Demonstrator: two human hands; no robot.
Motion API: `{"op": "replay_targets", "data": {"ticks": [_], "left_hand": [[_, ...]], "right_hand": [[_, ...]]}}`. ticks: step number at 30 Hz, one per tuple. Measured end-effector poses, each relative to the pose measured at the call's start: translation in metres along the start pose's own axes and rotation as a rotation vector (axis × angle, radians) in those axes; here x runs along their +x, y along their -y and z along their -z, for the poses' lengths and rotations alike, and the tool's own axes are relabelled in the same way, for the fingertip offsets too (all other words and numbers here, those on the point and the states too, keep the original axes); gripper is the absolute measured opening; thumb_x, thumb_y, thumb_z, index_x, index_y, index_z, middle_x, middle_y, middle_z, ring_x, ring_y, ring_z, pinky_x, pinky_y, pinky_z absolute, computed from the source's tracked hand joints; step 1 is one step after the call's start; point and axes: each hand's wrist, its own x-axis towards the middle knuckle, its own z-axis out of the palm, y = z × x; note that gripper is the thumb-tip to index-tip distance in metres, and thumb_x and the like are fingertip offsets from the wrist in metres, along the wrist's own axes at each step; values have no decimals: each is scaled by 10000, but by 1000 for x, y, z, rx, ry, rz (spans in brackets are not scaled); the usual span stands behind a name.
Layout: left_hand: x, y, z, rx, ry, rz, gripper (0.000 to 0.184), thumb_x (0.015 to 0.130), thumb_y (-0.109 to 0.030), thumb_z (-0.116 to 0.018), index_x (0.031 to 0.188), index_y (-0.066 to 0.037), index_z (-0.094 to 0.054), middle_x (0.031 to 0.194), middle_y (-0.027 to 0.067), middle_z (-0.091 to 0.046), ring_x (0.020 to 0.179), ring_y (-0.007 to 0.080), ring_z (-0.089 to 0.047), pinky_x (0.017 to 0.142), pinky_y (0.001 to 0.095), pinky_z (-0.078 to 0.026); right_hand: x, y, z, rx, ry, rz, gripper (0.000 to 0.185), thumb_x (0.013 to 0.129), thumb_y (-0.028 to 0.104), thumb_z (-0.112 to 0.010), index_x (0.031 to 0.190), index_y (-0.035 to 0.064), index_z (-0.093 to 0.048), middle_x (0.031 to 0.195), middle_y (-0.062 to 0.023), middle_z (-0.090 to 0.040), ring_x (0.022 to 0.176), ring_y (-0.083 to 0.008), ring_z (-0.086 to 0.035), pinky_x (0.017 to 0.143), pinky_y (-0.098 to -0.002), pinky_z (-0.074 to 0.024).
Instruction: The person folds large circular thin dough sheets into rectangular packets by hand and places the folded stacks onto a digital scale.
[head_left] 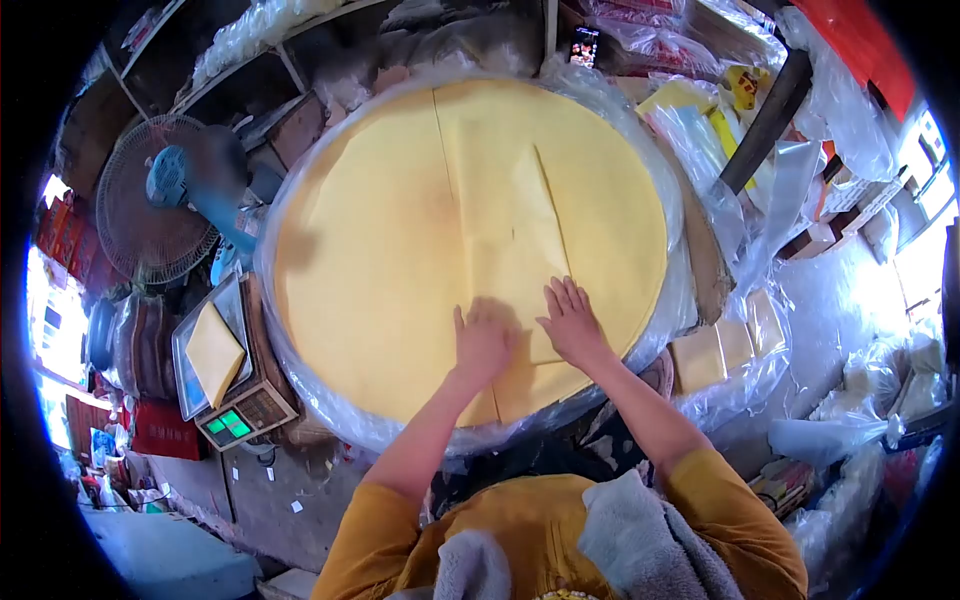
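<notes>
A large round stack of thin yellow sheets (370, 250) lies in front of me, with clear plastic (672, 215) around its rim. A sheet folded into a long narrow piece (540, 215) rests on top, right of the middle. My right hand (575, 325) lies palm down at the near end of this fold, fingers stretched out. To its left, my left hand (486, 345) rests on the sheets, one outer finger held apart and the other fingertips blurred. Neither hand visibly grips anything. A seam runs down the middle of the round stack.
At the left, a digital scale (245, 412) carries a folded yellow piece (214, 352). Behind it stands a blue fan (165, 190). Plastic-wrapped yellow blocks (725, 350) sit at the right, below a dark post (768, 125). A phone (584, 47) stands at the back.
</notes>
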Motion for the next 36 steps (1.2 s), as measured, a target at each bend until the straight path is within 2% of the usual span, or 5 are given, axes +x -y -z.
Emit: {"op": "replay_targets", "data": {"ticks": [4, 14, 16, 24, 36], "left_hand": [[58, 25, -6, -127, -407, -111, 622, 932, -459, -417, 1421, -91, -304, 1490, 205, -214, 1382, 373, -191, 1076, 572, -199], [138, 84, 1, -425, -152, -223, 427, 809, -155, -607, 1217, -86, -504, 1258, 171, -498, 1143, 367, -458, 957, 445, -399], [154, 83, 13, -374, -739, -133, 387, 755, -63, -626, 1132, -65, -538, 1053, 164, -597, 935, 350, -546, 829, 425, -469], [266, 134, 15, -974, -281, 413, 267, 783, 13, -664, 1000, 68, -519, 862, 166, -618, 563, 264, -647, 462, 347, -562], [243, 136, 8, -1314, -368, 196, 60, 803, 44, -629, 823, 52, -573, 772, 121, -623, 638, 194, -646, 553, 285, -550]], "right_hand": [[1, 1, 6, -1, -3, 8, 552, 947, 338, -436, 1333, -51, -370, 1427, -209, -326, 1353, -362, -251, 1110, -464, -196], [65, -46, 36, 493, 15, -183, 360, 899, 268, -521, 1191, 61, -557, 1245, -140, -553, 1174, -285, -502, 1003, -398, -379], [115, -70, 40, 577, -35, -410, 304, 883, 239, -552, 1113, 44, -589, 1146, -170, -593, 1076, -332, -546, 928, -405, -438], [235, -118, 11, 928, 214, -848, 176, 827, 98, -629, 967, 20, -556, 716, -123, -667, 446, -163, -596, 404, -366, -456], [234, -130, -19, 1388, 84, -736, 138, 716, -112, -631, 800, -10, -593, 705, -104, -626, 585, -187, -637, 539, -331, -558]]}}
